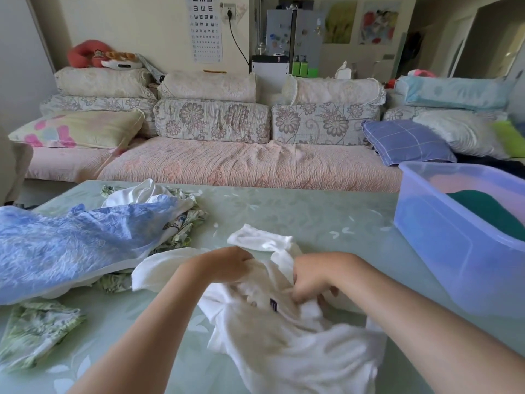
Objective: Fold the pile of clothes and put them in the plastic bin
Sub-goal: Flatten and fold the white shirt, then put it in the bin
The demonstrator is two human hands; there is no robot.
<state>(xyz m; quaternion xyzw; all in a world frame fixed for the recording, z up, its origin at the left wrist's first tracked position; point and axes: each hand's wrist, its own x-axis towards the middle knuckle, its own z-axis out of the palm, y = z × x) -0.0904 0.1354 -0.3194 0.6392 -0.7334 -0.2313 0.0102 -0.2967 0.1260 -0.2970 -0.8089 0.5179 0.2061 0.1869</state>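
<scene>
Nearest, crumpled and running out of view at the bottom: white top [284, 351], heaped on the table [298, 211] between both forearms. Left hand [227, 265] curled into the cloth near the neckline, fingertips buried in a fold. Right hand [315, 277] pinching a bunch of fabric just beside the small dark label. Both gripping, neither spread flat.

Probably sorting out the collar before laying flat. Best done by finding the two shoulders, drawing them apart, lifting and shaking once, then setting down front-first on the bare stretch ahead of the hands. Smooth outward from the middle before turning the sleeves in.

Near table edge not visible, so pull the hem forward rather than trust it to stay.

To the left, blue crinkled garment [71, 240] just beside one white sleeve, lying over green floral cloth [37, 328]; keep the sleeve from tucking under it. To the right, plastic bin [443, 245] on the table, close to the right forearm, open on top, dark green garment [488, 211] already inside with room above.

Open tabletop between pile and bin, running on toward the sofa [227, 166].
</scene>
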